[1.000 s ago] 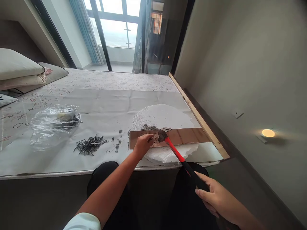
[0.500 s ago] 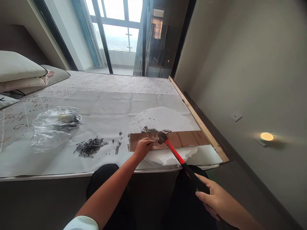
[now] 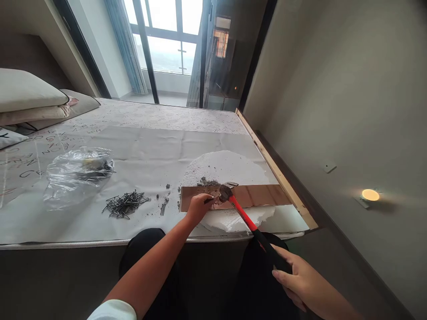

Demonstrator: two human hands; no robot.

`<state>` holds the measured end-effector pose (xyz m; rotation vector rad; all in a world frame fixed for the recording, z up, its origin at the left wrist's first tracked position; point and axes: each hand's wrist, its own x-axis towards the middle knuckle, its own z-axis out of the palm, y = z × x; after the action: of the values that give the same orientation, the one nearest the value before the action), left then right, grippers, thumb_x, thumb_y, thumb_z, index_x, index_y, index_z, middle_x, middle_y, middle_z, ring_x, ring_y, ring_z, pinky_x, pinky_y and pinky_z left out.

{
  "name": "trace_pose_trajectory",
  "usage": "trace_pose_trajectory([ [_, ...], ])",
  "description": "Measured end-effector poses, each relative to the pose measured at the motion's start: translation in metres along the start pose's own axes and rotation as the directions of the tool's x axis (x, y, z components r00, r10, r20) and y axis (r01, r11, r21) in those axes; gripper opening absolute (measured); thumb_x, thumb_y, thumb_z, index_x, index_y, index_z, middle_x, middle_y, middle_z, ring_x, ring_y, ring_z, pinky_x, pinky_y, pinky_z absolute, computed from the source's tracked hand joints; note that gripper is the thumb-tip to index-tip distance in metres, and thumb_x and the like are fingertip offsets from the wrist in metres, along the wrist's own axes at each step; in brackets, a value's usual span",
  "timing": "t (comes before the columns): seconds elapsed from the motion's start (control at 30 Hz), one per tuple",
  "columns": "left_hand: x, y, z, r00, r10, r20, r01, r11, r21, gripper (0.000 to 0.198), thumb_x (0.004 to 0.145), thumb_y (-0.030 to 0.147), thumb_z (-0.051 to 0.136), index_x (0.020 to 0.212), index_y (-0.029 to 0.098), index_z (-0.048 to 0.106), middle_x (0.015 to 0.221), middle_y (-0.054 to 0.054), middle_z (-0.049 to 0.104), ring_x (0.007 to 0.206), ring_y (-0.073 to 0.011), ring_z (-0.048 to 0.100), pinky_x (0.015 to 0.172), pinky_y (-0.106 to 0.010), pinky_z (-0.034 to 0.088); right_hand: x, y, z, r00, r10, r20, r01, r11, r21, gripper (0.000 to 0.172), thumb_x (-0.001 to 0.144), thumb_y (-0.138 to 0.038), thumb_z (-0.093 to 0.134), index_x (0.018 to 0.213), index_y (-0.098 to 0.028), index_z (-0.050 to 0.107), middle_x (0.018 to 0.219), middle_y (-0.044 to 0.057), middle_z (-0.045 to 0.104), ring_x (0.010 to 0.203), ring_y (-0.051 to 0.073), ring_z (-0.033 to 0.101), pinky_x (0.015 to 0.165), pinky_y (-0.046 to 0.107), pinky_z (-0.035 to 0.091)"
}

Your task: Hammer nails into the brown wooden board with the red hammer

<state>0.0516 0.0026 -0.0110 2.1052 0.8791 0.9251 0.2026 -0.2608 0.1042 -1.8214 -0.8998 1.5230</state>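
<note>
My right hand (image 3: 300,280) grips the black end of a hammer (image 3: 247,218) with a red and black handle. Its metal head rests on a brown wooden board (image 3: 256,195). That board lies across a white foam slab (image 3: 227,169) on the bed. My left hand (image 3: 198,206) is pinched at the board's left part, right beside the hammer head, holding something too small to make out. Grey crumbs and debris (image 3: 208,182) lie on the foam behind the board.
A pile of loose nails (image 3: 125,203) lies on the paper-covered mattress (image 3: 133,146), left of the board. A crumpled clear plastic bag (image 3: 75,171) sits further left. Pillows (image 3: 26,95) are stacked at the far left. A wooden bed rail (image 3: 275,169) and a wall bound the right side.
The hammer head has stayed at about the same place on the board; my left hand stays pinched beside it. The view has shifted slightly downward.
</note>
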Motion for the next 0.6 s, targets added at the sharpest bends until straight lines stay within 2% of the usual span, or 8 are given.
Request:
trace_pose_trajectory([
  [0.23,0.001,0.000,-0.001,0.999,0.038,0.015,-0.039,0.999,0.025,0.007,0.073,0.019,0.064,0.067,0.017,0.067,0.065,-0.001,0.065,0.061,-0.0121,0.058,0.057,-0.022,0.044,0.001,0.005,-0.002,0.998,-0.047,0.040,0.048,0.998,-0.028,0.072,0.079,-0.033,0.044,0.141,-0.008,0.018,0.037,-0.014,0.030,0.031,0.007,0.024,0.034,0.018,0.025],
  [0.43,-0.001,-0.002,0.000,0.996,0.086,0.011,-0.086,0.996,0.015,0.010,0.074,0.022,0.064,0.065,0.018,0.066,0.070,-0.003,0.065,0.064,-0.0132,0.059,0.060,-0.024,0.046,-0.003,-0.007,0.003,0.997,-0.065,0.036,0.066,0.997,-0.042,0.072,0.079,-0.035,0.046,0.141,-0.009,0.020,0.039,-0.013,0.032,0.031,0.006,0.023,0.034,0.019,0.023],
  [0.53,-0.002,-0.002,0.000,0.996,0.092,0.014,-0.092,0.996,0.005,0.011,0.074,0.023,0.064,0.065,0.018,0.066,0.070,-0.003,0.064,0.065,-0.0135,0.059,0.060,-0.024,0.046,-0.006,-0.014,0.005,0.998,-0.046,0.049,0.049,0.997,-0.057,0.070,0.077,-0.035,0.047,0.140,-0.011,0.025,0.037,-0.012,0.030,0.031,0.007,0.023,0.035,0.019,0.024],
  [0.6,-0.002,-0.002,0.001,0.996,0.090,0.012,-0.090,0.996,0.000,0.010,0.073,0.022,0.065,0.064,0.017,0.065,0.070,-0.003,0.064,0.065,-0.0134,0.059,0.061,-0.024,0.046,-0.009,-0.018,0.005,0.998,-0.048,0.032,0.050,0.996,-0.068,0.067,0.077,-0.036,0.049,0.138,-0.016,0.031,0.041,-0.010,0.035,0.031,0.007,0.025,0.034,0.020,0.024],
])
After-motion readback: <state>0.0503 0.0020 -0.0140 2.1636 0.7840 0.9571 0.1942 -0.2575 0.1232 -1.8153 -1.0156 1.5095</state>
